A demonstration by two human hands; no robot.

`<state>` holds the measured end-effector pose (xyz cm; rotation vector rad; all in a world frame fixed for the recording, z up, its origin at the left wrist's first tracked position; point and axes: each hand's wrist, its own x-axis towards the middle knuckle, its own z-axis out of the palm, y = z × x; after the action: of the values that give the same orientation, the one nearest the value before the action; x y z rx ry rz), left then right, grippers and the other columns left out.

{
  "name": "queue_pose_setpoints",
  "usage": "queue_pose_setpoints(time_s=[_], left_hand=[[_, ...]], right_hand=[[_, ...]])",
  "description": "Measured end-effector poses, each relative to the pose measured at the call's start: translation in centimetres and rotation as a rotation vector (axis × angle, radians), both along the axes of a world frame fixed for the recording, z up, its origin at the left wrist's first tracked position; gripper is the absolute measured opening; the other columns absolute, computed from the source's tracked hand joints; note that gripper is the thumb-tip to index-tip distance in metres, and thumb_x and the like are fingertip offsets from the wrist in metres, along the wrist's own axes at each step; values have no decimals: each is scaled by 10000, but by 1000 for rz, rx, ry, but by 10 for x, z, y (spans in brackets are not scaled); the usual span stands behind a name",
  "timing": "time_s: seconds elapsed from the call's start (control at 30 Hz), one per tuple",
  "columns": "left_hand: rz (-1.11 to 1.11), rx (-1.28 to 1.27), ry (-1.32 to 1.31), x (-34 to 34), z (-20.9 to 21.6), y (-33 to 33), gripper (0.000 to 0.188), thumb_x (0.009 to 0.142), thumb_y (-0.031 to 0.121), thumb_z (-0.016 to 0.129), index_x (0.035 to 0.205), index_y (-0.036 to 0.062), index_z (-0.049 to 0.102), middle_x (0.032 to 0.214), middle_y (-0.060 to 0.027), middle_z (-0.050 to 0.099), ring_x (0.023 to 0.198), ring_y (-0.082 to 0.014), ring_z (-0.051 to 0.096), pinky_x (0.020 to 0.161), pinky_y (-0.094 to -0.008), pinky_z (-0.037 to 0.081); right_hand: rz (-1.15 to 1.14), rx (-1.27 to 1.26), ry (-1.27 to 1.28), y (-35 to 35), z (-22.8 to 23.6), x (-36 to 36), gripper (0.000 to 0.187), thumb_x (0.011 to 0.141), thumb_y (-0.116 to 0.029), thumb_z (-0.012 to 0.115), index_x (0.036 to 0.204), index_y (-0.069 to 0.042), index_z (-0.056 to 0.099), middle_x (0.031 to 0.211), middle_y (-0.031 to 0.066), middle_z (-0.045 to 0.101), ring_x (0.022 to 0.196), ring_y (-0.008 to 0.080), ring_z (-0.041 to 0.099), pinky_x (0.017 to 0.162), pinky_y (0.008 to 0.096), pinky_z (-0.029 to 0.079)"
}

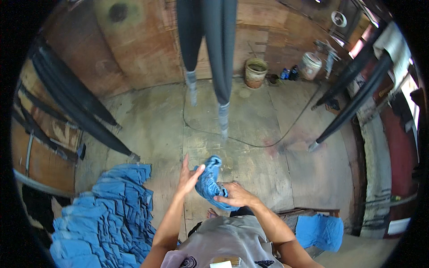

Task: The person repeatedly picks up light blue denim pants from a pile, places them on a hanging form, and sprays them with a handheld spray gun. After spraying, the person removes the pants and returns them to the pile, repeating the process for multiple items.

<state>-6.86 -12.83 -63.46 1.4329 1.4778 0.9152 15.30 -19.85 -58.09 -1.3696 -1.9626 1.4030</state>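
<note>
A bunched blue denim garment (208,181) is in front of my body, its folds gathered into a curved roll. My right hand (237,195) grips it from the right, with the thumb over the cloth and the fingers partly hidden. At its left edge is my left hand (190,178), fingers stretched out and thumb apart. The left thumb lies near or against the cloth; I cannot tell whether it touches. Ahead hangs a pair of black leg-shaped forms (219,53) with grey wrapped tips, apart from both hands.
To my left lies a large heap of blue denim garments (103,219). Another blue garment (319,232) rests on a low support at the right. More black leg forms (85,102) hang at both sides. A cable (263,146) crosses the floor; buckets (255,73) stand by the far wall.
</note>
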Motion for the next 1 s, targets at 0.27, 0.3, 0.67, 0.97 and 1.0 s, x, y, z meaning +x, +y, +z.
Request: queue_pose_setpoints(time_s=[0.27, 0.3, 0.67, 0.97, 1.0], left_hand=[[-572, -612, -236, -42, -15, 66, 631, 882, 331, 759, 1429, 162, 493, 1383, -136, 496, 1124, -223, 557, 832, -367, 552], [-592, -665, -241, -40, -24, 60, 610, 887, 295, 760, 1421, 155, 500, 1361, -106, 513, 1095, -203, 556, 817, -352, 550], [-212, -389, 359, -15, -137, 13, 621, 851, 536, 659, 1116, -26, 662, 1212, -297, 621, 1125, -423, 607, 1020, -440, 448], [-459, -429, 713, -45, -78, 129, 663, 934, 559, 533, 1265, -10, 617, 1426, -294, 474, 1380, -436, 380, 1099, -504, 376], [-442, -410, 651, -51, -71, 142, 584, 930, 506, 576, 1209, -1, 653, 1416, -293, 484, 1334, -438, 440, 1053, -497, 430]], right_hand=[[317, -230, 212, 97, -23, 42, 510, 822, -229, 666, 1291, -42, 593, 1217, 146, 652, 1107, 237, 595, 991, 370, 437], [328, -248, 299, 102, -38, 56, 566, 811, -194, 661, 1354, -62, 575, 1264, 126, 644, 1151, 215, 581, 1037, 356, 417], [18, -212, -814, 101, -205, 83, 435, 859, -212, 586, 1286, -132, 586, 1089, 275, 677, 1049, 413, 664, 884, 475, 540], [-518, 434, -408, 191, -196, 60, 286, 825, -172, 617, 1072, -64, 710, 917, 271, 693, 888, 404, 684, 753, 469, 549], [-479, 327, -449, 192, -190, 56, 293, 833, -152, 608, 1088, -58, 716, 892, 267, 697, 881, 401, 688, 729, 462, 554]])
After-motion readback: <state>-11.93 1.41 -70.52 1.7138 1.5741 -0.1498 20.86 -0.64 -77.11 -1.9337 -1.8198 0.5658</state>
